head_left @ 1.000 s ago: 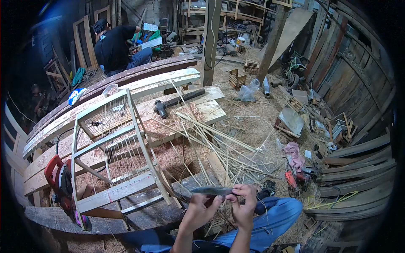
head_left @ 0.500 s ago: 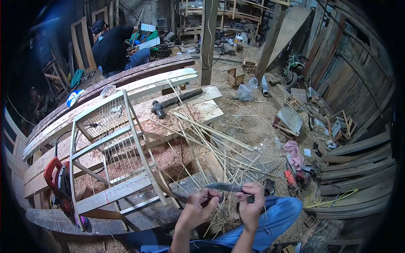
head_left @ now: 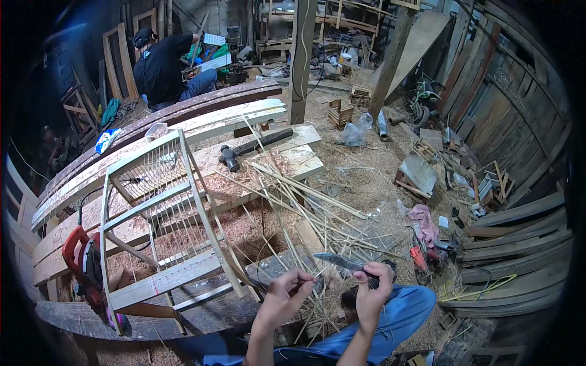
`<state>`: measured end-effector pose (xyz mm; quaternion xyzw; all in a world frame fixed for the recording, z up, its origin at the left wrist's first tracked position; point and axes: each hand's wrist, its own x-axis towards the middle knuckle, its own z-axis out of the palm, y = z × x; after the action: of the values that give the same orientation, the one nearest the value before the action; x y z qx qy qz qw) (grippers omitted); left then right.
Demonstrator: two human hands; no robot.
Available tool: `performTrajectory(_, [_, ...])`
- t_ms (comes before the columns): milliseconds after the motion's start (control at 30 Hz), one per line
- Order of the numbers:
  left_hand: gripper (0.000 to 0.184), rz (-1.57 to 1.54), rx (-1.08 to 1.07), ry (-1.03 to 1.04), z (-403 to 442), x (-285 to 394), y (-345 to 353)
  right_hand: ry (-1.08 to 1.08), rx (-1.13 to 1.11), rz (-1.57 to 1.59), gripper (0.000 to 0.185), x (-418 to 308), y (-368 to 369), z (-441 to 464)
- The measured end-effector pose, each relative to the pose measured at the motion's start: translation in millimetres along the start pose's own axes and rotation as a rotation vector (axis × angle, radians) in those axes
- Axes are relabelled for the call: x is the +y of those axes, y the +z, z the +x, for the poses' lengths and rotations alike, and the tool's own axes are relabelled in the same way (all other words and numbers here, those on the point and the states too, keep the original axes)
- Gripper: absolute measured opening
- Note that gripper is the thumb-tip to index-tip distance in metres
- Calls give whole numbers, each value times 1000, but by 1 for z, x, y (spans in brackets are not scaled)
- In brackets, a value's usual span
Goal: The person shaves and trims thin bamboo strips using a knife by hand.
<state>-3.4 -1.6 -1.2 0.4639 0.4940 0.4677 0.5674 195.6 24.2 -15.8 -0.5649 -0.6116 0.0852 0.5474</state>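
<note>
A knife [head_left: 339, 261] with a broad grey blade is in my right hand [head_left: 373, 293], its tip pointing left and slightly up. The fingers wrap round its handle. Just left of the blade, my left hand [head_left: 287, 299] is closed in a pinch on a thin strip whose end shows at the fingertips. Beyond and below the hands lies a loose pile of thin wooden sticks [head_left: 317, 201]. To the left stands a wooden frame [head_left: 201, 207] strung with thin rods.
A hammer [head_left: 229, 158] rests on planks [head_left: 299, 160] covered in shavings. A red power tool [head_left: 79, 256] is at the left. Another person [head_left: 162, 70] sits at the back left. Stacked boards [head_left: 519, 256] and a pink cloth [head_left: 421, 219] are at the right.
My right hand and the knife have moved right, away from my left hand, and the blade now slopes up to the left. The left hand has shifted slightly left.
</note>
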Motion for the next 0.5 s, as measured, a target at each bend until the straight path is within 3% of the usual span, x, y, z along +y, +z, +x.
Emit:
performTrajectory(67, [7, -39, 15, 24, -1, 1, -1, 2, -8, -4, 24, 4, -1, -1])
performTrajectory(133, [7, -60, 45, 30, -4, 10, -12, 146, 155, 118, 23, 19, -5, -1])
performTrajectory(300, [11, -89, 117, 30, -5, 13, -21, 139, 155, 32, 21, 35, -25, 0])
performTrajectory(500, [19, -164, 31, 59, 2, 5, 7, 69, -32, 202, 26, 1, 5, -8])
